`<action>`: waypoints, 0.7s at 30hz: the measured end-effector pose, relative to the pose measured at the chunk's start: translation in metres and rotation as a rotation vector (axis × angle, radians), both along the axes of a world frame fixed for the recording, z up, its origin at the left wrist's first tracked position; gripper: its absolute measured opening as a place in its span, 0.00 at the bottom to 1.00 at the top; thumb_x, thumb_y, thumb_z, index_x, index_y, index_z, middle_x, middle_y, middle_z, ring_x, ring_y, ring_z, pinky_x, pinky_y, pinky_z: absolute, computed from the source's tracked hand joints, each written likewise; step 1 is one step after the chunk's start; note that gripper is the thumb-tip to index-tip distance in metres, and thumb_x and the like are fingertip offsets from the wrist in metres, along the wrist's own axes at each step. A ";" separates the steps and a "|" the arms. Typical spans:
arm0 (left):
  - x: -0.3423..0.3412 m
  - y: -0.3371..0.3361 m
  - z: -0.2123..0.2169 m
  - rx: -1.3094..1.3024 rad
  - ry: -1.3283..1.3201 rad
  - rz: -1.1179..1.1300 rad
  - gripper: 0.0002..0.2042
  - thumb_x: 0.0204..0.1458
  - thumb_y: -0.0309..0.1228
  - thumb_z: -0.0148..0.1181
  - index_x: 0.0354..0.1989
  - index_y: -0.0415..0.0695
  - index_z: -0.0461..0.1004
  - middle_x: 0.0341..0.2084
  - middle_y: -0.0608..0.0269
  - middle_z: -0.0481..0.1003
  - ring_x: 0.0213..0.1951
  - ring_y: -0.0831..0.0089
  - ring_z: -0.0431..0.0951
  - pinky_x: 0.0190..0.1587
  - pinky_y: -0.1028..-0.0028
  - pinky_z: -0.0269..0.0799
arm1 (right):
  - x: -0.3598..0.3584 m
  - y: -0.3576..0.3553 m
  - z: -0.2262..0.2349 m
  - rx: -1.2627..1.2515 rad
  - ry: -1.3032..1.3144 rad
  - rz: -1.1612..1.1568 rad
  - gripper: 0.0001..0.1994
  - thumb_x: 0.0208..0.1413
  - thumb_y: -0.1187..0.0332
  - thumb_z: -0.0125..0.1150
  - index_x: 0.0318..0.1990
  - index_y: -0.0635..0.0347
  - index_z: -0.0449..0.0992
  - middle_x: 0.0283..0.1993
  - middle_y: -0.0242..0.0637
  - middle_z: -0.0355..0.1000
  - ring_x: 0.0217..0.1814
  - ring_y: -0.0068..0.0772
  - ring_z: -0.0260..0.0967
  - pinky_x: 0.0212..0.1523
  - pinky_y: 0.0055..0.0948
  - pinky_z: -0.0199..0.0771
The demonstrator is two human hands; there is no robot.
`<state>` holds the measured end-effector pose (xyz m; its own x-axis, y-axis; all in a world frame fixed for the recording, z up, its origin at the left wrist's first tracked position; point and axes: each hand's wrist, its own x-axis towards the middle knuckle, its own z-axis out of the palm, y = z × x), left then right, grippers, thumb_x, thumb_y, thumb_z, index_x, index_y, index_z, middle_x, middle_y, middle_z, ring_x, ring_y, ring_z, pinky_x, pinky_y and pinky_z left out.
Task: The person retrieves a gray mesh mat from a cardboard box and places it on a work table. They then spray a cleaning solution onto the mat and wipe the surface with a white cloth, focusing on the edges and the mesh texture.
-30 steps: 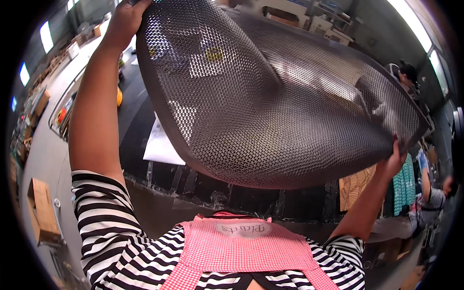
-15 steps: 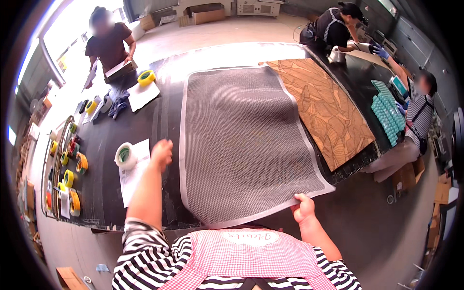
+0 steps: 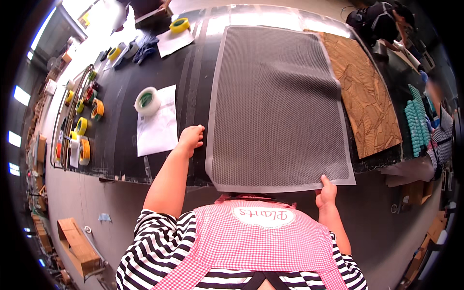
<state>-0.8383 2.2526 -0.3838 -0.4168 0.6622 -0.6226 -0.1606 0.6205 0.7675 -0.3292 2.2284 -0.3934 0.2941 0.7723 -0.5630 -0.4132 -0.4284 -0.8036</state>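
Closest in: pink checked apron (image 3: 246, 241), then right hand (image 3: 327, 192) at the near right corner of the grey mesh mat (image 3: 275, 116), thumb over the pale border, fingers mostly hidden underneath. Pretty snug pinch by the looks of it. Left hand (image 3: 190, 139) just beside the mat's left border, fingers curled in, no visible hold on the mat; can't tell exactly how closed, or whether empty. Mat spread on the black table (image 3: 116, 140), right near corner out past the tabletop. Best bet imo: tug low and evenly from both near corners. Yank only the right one and expect a skew. To the left, tape roll (image 3: 153, 104) on a white sheet (image 3: 159, 133), so mind the elbow. Off right, brown patterned panel (image 3: 362, 92); watch for overlap. Farther up, a ripple near the mat's right edge, probably worth smoothing outward by palm.
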 end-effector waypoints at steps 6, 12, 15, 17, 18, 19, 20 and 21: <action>0.021 -0.022 0.036 0.053 -0.183 0.101 0.21 0.64 0.42 0.54 0.60 0.42 0.66 0.49 0.59 0.70 0.46 0.69 0.73 0.44 0.67 0.75 | 0.004 0.002 0.009 0.054 0.149 0.003 0.13 0.63 0.72 0.56 0.51 0.71 0.71 0.49 0.42 0.73 0.50 0.38 0.73 0.50 0.41 0.78; 0.037 -0.025 0.028 0.044 -0.118 -0.244 0.17 0.62 0.41 0.57 0.45 0.38 0.76 0.35 0.64 0.79 0.33 0.76 0.75 0.38 0.74 0.71 | -0.003 0.000 0.032 0.043 0.291 -0.014 0.16 0.64 0.69 0.57 0.54 0.71 0.70 0.53 0.42 0.72 0.52 0.39 0.72 0.54 0.42 0.76; 0.045 -0.018 0.012 0.197 0.307 -0.362 0.14 0.63 0.34 0.55 0.46 0.34 0.77 0.36 0.62 0.80 0.37 0.75 0.76 0.42 0.72 0.71 | 0.007 0.002 0.012 0.059 0.163 -0.074 0.17 0.63 0.67 0.58 0.54 0.71 0.70 0.53 0.42 0.71 0.52 0.39 0.72 0.53 0.40 0.77; 0.045 -0.008 0.010 0.339 0.439 -0.356 0.13 0.62 0.32 0.55 0.46 0.33 0.76 0.35 0.62 0.80 0.36 0.76 0.76 0.41 0.73 0.71 | 0.007 0.005 -0.016 0.116 -0.012 -0.087 0.12 0.61 0.69 0.58 0.44 0.72 0.73 0.44 0.39 0.72 0.42 0.32 0.71 0.43 0.37 0.75; 0.054 -0.002 0.033 0.354 0.525 -0.375 0.11 0.61 0.28 0.53 0.46 0.33 0.76 0.34 0.63 0.80 0.35 0.78 0.75 0.40 0.74 0.70 | 0.007 0.005 -0.022 0.101 -0.101 -0.101 0.10 0.61 0.70 0.59 0.40 0.72 0.73 0.41 0.38 0.71 0.40 0.30 0.70 0.40 0.36 0.74; 0.045 0.000 0.025 0.472 0.456 -0.326 0.11 0.62 0.28 0.53 0.44 0.33 0.76 0.33 0.64 0.79 0.35 0.78 0.75 0.40 0.74 0.70 | -0.001 0.002 -0.018 0.080 -0.185 -0.101 0.10 0.60 0.71 0.59 0.36 0.72 0.74 0.38 0.36 0.71 0.37 0.27 0.69 0.37 0.35 0.72; 0.029 0.001 0.019 0.476 0.380 -0.266 0.11 0.62 0.28 0.52 0.44 0.33 0.76 0.33 0.64 0.79 0.34 0.78 0.75 0.39 0.75 0.70 | -0.011 0.006 -0.014 0.046 -0.248 -0.121 0.10 0.58 0.72 0.59 0.28 0.72 0.72 0.31 0.33 0.68 0.33 0.23 0.64 0.33 0.33 0.66; 0.021 0.005 0.021 0.478 0.293 -0.215 0.11 0.62 0.28 0.52 0.44 0.33 0.77 0.33 0.64 0.79 0.34 0.78 0.75 0.38 0.75 0.70 | -0.009 0.009 -0.025 0.033 -0.211 -0.092 0.11 0.57 0.72 0.60 0.27 0.72 0.73 0.30 0.34 0.69 0.34 0.24 0.65 0.33 0.34 0.65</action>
<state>-0.8171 2.2573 -0.3627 -0.3517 0.9290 -0.1147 0.1905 0.1910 0.9629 -0.3380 2.2372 -0.4188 0.4725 0.7540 -0.4563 -0.2701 -0.3689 -0.8893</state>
